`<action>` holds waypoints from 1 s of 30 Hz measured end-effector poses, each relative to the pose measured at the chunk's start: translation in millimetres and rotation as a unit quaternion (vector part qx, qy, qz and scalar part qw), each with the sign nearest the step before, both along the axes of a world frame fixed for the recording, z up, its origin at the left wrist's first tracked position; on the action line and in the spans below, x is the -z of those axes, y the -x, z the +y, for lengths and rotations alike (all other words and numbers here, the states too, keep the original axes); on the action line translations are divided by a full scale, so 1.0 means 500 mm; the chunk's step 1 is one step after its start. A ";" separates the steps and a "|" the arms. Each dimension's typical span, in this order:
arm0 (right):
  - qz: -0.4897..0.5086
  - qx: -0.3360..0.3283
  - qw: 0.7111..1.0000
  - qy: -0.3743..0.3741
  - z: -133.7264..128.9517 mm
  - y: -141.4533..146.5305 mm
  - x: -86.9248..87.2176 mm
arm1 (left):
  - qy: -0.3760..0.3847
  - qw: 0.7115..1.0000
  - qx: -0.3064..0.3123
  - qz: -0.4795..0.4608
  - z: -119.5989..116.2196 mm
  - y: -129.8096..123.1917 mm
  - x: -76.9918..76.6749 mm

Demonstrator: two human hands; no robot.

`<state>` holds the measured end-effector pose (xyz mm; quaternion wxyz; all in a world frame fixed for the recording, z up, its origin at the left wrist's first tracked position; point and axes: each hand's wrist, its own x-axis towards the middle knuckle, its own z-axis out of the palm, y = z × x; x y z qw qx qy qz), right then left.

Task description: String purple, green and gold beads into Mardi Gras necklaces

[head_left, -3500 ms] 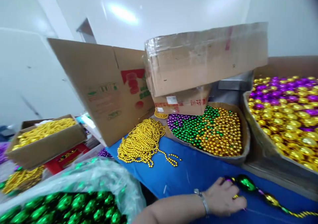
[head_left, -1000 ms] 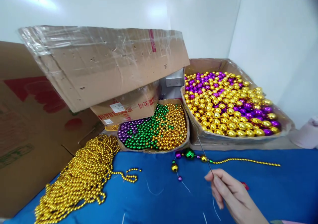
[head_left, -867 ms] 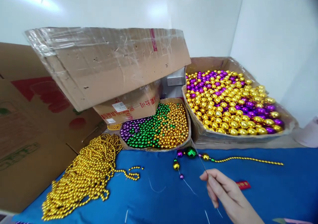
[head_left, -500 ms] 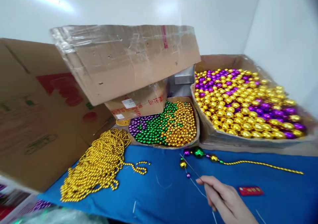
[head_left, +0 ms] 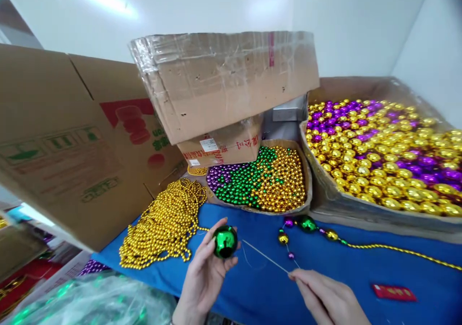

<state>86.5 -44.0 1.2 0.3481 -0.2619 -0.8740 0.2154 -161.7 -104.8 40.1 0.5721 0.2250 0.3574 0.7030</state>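
Note:
My left hand (head_left: 207, 269) holds a large shiny green bead (head_left: 225, 242) in its fingertips above the blue cloth (head_left: 252, 286). In my right hand (head_left: 327, 293) a long thin needle (head_left: 267, 256) is pinched, its tip pointing left toward the green bead but apart from it. Behind my right hand lies a partly strung necklace: a small purple bead (head_left: 291, 255), a gold bead (head_left: 283, 238), a green bead (head_left: 308, 223) and another gold bead (head_left: 331, 234), joined to a gold twisted cord (head_left: 400, 249) running right. Thread runs from the purple bead toward my right hand.
A heap of gold bead chains (head_left: 166, 224) lies left on the cloth. Behind it stand a box of small purple, green and gold beads (head_left: 283, 181) and a larger box of gold and purple beads (head_left: 390, 161). Cardboard cartons (head_left: 72, 147) rise at left. A red packet (head_left: 394, 293) lies right.
My left hand has come into view with the large green bead. The needle in my right hand now lies flatter, pointing left. The view has shifted left.

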 end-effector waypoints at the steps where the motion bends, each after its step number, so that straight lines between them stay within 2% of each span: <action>1: -0.003 0.007 1.000 -0.001 0.003 -0.004 0.002 | -0.005 1.000 0.013 0.010 0.003 -0.002 0.001; 9: -0.064 0.024 0.998 0.005 0.010 -0.012 0.006 | 0.002 0.997 0.032 0.069 0.017 -0.006 0.006; 12: -0.081 0.025 0.996 -0.036 0.018 -0.022 0.015 | 0.000 0.996 0.043 0.077 0.017 -0.007 0.005; 15: -0.090 0.040 0.989 -0.108 0.028 -0.034 0.027 | 0.003 0.993 0.054 0.100 0.015 -0.006 -0.001; 18: -0.100 0.056 0.978 -0.173 0.033 -0.036 0.033 | 0.004 0.986 0.060 0.157 0.014 -0.010 -0.006; 20: -0.113 0.055 0.974 -0.186 0.031 -0.028 0.033 | -0.004 0.978 0.058 0.202 0.016 -0.020 -0.005; 23: -0.118 0.045 0.982 -0.143 0.025 -0.012 0.032 | -0.016 0.974 0.062 0.215 0.021 -0.046 0.003; 27: -0.083 0.025 0.996 -0.025 0.019 -0.006 0.036 | -0.011 0.989 0.097 0.115 0.029 -0.084 0.018; 30: -0.047 0.028 0.998 0.011 0.020 -0.016 0.048 | -0.015 0.992 0.103 0.073 0.033 -0.106 0.020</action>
